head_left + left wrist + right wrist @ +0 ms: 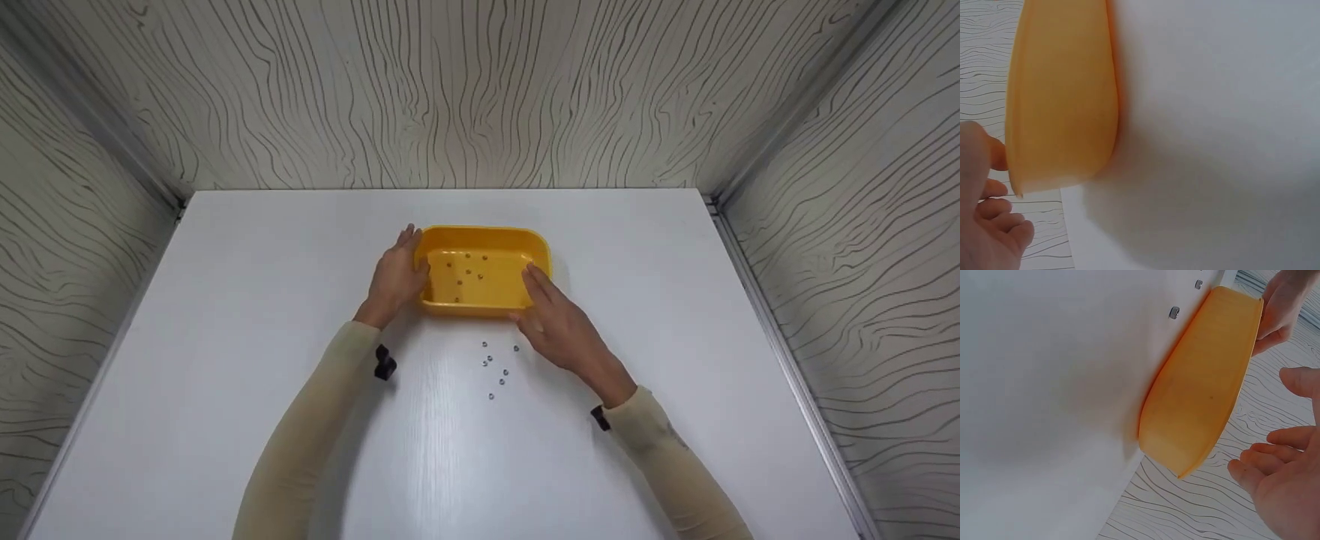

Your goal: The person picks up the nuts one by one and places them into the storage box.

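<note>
A yellow plastic bin stands on the white table, with several small metal nuts scattered on its floor. At its left end is my left hand, fingers extended along the outside near the far corner and thumb at the rim. In the left wrist view, that thumb passes behind the rim's edge. My right hand reaches to the near right corner, fingers overlapping the bin in the head view. From the right wrist, the same hand shows spread, its fingers apart from the bin's wall.
Several more nuts lie loose on the table in front of the bin, between my forearms. Wood-grain patterned panels rise behind the table and at both sides. Black wrist mounts hang under the sleeves.
</note>
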Action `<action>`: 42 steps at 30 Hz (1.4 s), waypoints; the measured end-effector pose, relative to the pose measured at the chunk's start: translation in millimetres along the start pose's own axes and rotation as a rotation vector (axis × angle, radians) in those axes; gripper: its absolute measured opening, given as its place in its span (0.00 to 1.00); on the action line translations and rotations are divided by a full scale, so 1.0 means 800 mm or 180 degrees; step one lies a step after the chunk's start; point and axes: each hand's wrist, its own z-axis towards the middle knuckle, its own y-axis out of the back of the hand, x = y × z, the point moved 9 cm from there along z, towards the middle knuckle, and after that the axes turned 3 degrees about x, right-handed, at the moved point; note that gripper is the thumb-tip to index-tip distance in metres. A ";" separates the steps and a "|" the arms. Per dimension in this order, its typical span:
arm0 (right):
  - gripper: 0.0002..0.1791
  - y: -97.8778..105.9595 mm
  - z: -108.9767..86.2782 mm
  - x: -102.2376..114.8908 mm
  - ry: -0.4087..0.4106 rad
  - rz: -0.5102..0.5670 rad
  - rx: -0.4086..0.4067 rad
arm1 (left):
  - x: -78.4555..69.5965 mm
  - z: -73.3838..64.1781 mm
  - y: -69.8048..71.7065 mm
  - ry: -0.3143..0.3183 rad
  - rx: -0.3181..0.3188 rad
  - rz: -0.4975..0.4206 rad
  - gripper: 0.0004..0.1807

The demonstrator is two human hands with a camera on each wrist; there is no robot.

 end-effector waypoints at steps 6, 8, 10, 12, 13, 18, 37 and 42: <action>0.39 0.001 -0.013 0.014 0.0288 -0.0220 -0.0166 | 0.004 0.000 -0.004 -0.0017 0.0092 0.0098 0.33; 0.37 0.000 -0.017 0.018 0.0397 -0.0250 -0.0219 | 0.005 -0.001 -0.006 -0.0024 0.0119 0.0128 0.33; 0.34 0.001 -0.022 0.022 0.0544 -0.0290 -0.0300 | 0.006 -0.003 -0.007 -0.0037 0.0133 0.0162 0.34; 0.33 0.001 -0.027 0.027 0.0694 -0.0362 -0.0387 | 0.007 -0.004 -0.007 -0.0057 0.0137 0.0173 0.34; 0.32 0.001 -0.029 0.029 0.0759 -0.0394 -0.0423 | 0.007 -0.005 -0.007 -0.0064 0.0143 0.0172 0.34; 0.31 -0.003 -0.041 0.034 0.0999 -0.0505 -0.0521 | 0.006 -0.008 -0.007 -0.0121 0.0151 0.0175 0.34; 0.25 -0.061 -0.051 0.024 0.1319 -0.1305 0.0264 | 0.010 -0.014 -0.014 -0.0182 0.0229 0.0413 0.36; 0.27 -0.071 -0.055 0.025 0.1457 -0.1502 0.0488 | 0.009 -0.015 -0.015 -0.0212 0.0203 0.0416 0.36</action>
